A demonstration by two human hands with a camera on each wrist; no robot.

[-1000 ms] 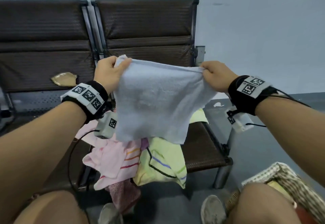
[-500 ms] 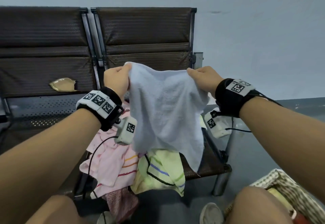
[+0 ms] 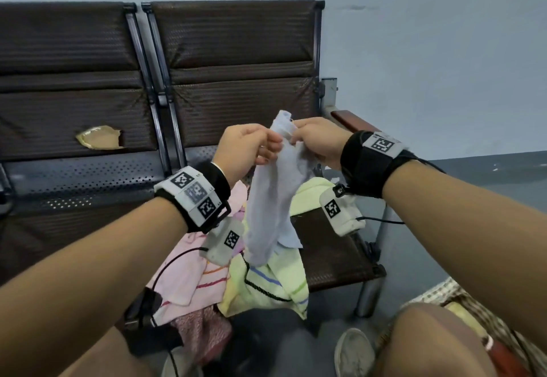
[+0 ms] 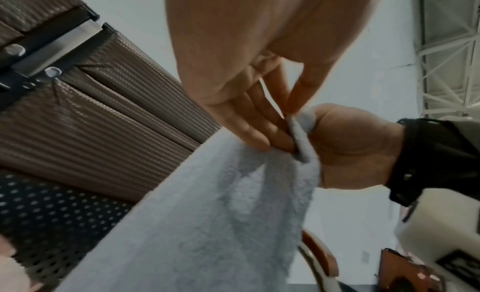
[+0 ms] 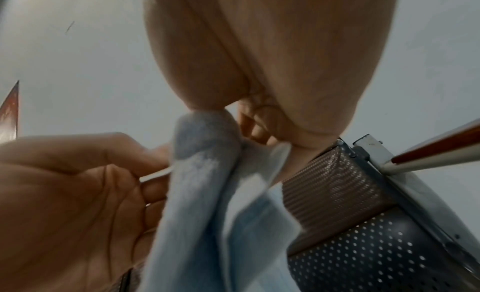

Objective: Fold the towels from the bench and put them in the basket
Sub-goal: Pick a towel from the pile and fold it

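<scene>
- A pale blue towel [image 3: 270, 199] is held up in the air in front of the bench [image 3: 236, 86], its top corners brought together so that it hangs down doubled in a narrow fold.
- The towel's top edge is pinched by the left hand [image 3: 245, 151]; from the left wrist camera its thumb and fingers [image 4: 249, 130] are seen pressed against the cloth.
- The same top edge is gripped by the right hand [image 3: 318, 143], with the fingers curled round the bunched corner; the two hands are touching or almost touching.
- The lower end of the towel is seen hanging just above a heap of other towels on the seat: a pink striped one [image 3: 192, 270], a yellow-green striped one [image 3: 275, 285] and a darker pink one [image 3: 201, 332] drooping over the front edge.
- A checked basket [image 3: 444, 293] is seen low at the right, beside the person's knee [image 3: 429, 344], well apart from the held towel.
- A tear [image 3: 99, 140] is visible in the backrest of the left seat.
</scene>
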